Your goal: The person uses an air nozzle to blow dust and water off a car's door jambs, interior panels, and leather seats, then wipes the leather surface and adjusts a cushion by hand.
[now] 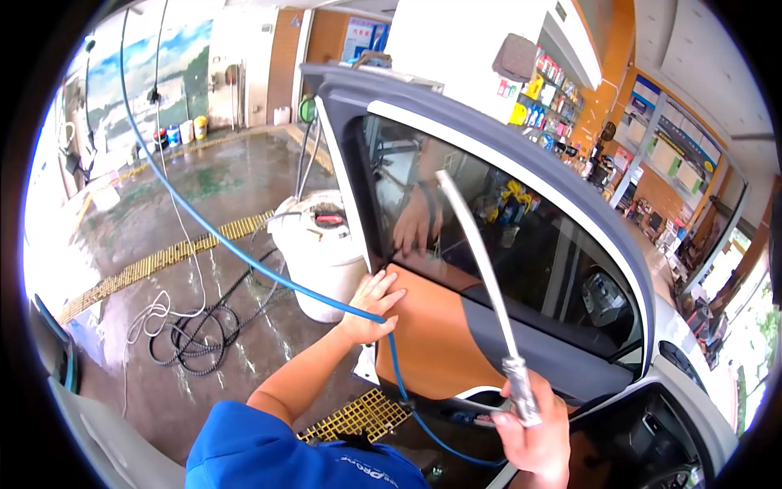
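An open car door (423,334) with an orange and dark grey inner panel stands in the middle of the view, its dark window (521,236) closed. My left hand (372,308) rests with spread fingers on the panel's upper corner, below the window. A blue hose (236,248) runs from the top left down past this hand and curves below the door panel. In my right hand (533,432) is a spray wand, gripped by its silvery handle. The wand's long pale tube (482,261) points up in front of the window, which reflects an arm and a hand.
Behind the door stands a white drum (326,269) with items on its lid. Black and white hoses (204,326) lie coiled on the wet floor near a yellow drain grate (163,265). Shelves with bottles (550,98) are at the back. Part of the car's interior (652,440) shows at lower right.
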